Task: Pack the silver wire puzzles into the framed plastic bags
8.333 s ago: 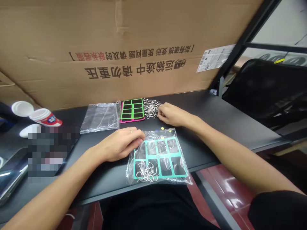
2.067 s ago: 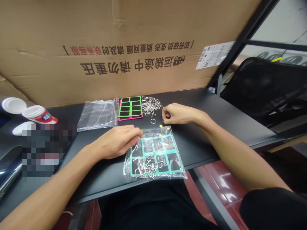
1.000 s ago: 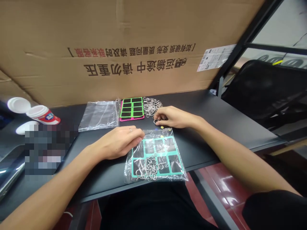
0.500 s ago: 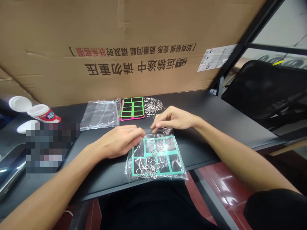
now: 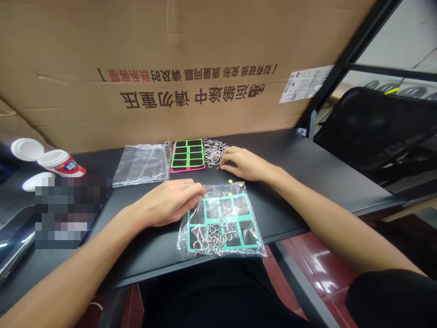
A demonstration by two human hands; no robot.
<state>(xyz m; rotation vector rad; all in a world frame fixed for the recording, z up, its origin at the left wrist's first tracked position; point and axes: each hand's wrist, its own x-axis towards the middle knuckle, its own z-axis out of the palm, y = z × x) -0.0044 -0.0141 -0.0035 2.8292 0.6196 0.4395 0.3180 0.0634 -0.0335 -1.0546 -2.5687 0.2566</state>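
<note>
A clear plastic bag lies at the table's front edge. Inside it are a black sheet with a teal grid and a heap of silvery wire hooks with rings. My left hand grips the bag's upper left edge, fingers pressed together. Farther back, my right hand is at the right side of a loose pile of similar wire hooks. Its fingertips are drawn together at the pile; whatever they hold is too small to make out. Beside the pile lie stacked grid sheets, green over pink.
Flat clear bags lie left of the stacked sheets. A red and white tub with its lid flipped back stands at far left. A large cardboard panel backs the black table. A black chair is at right.
My right hand has moved up and away from the bag's mouth to the loose pile of hooks. Small yellow dots on the bag's top now show. My left hand stays on the bag.
</note>
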